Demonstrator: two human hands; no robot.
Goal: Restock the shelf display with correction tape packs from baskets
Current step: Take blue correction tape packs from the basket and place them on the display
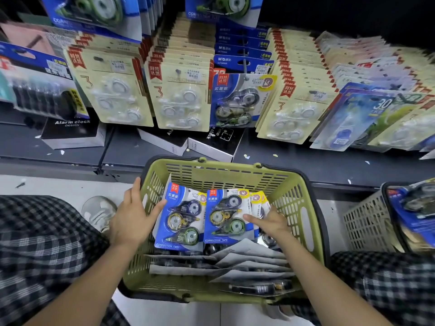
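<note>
The left hand [131,217] lay spread over the basket's [303,215] nine-o'clock wall, fingers flat against the left edge of a blue pack [180,220], gripping nothing yet. The right hand [270,223] reached in from three o'clock, fingers loosely extended onto a second blue pack [226,216] just beside the first; whether the thumb had closed behind that pack could not be told. Both packs stood tilted at the front of a stack, with more packs lying face down toward six o'clock.

At twelve o'clock, above the basket, one matching blue pack [237,100] hung on its peg [245,67], flanked by cream packs [181,90] on the neighbouring pegs.

The risks seemed plain. With neither hand properly closed, a lifted pack would probably slip back or drag its neighbour up with it. The slick blisters would likely slide against each other. Crowded pegs could also invite a pack being hung on the wrong row, or knocking a cream pack loose.
</note>
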